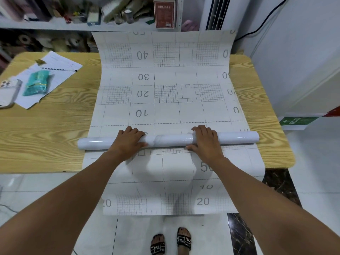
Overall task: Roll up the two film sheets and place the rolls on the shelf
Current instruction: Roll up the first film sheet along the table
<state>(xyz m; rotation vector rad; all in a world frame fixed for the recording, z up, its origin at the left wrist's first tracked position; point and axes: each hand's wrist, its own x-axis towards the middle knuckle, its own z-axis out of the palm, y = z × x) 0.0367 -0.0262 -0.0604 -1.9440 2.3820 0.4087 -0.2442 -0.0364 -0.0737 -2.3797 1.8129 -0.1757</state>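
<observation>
Hands [128, 139] [206, 139] curl over roll [169, 139]; phone [7, 92], papers [49, 70], packet [36, 83] lie left.

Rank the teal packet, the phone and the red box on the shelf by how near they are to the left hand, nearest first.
From the left hand:
1. Teal packet, on the papers at the table's left.
2. Phone, at the table's far left edge.
3. Red box, up on the shelf behind the table.
</observation>
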